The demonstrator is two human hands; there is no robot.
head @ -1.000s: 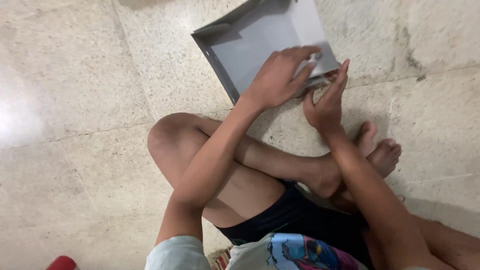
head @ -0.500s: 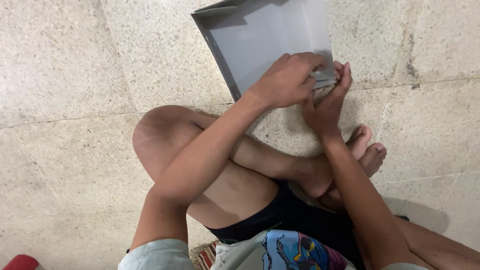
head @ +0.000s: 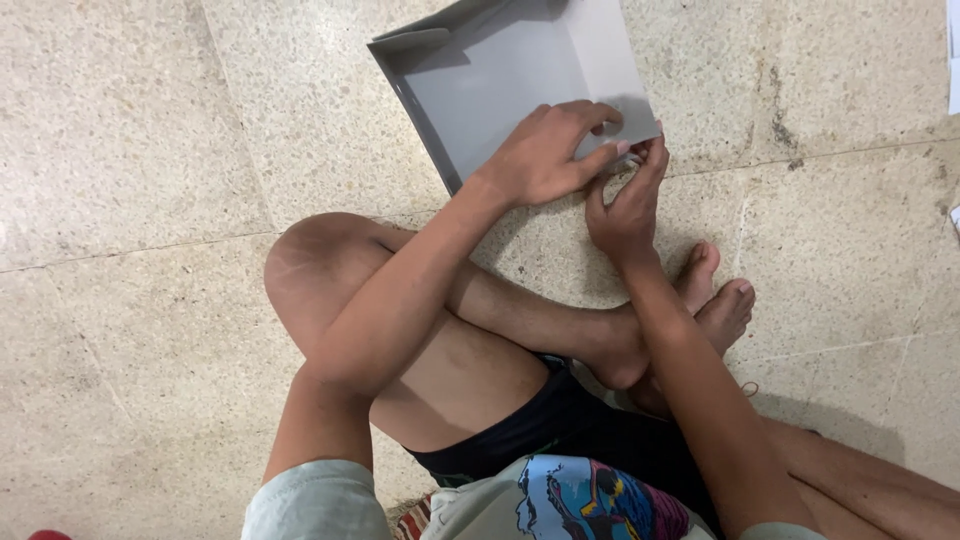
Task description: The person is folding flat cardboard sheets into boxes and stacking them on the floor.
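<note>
A shallow grey cardboard box (head: 500, 90) lies open on the stone floor in front of my crossed legs. My left hand (head: 545, 155) rests over the box's near right corner, fingers curled onto its rim. Just to its right, my right hand (head: 625, 205) pinches the same corner from outside, fingertips meeting those of the left hand. The corner itself is hidden under the fingers. The inside of the box shows nothing in it.
I sit cross-legged on a speckled stone floor (head: 150, 150) with my knee (head: 310, 260) raised and bare feet (head: 715, 300) below the box. Scraps of white paper (head: 953, 40) show at the right edge. Something red (head: 45, 535) peeks in at the bottom left.
The left hand slid down along the box's near right corner and the right hand's open fingers closed onto that corner. The view shifted, so the box sits higher in the frame.
</note>
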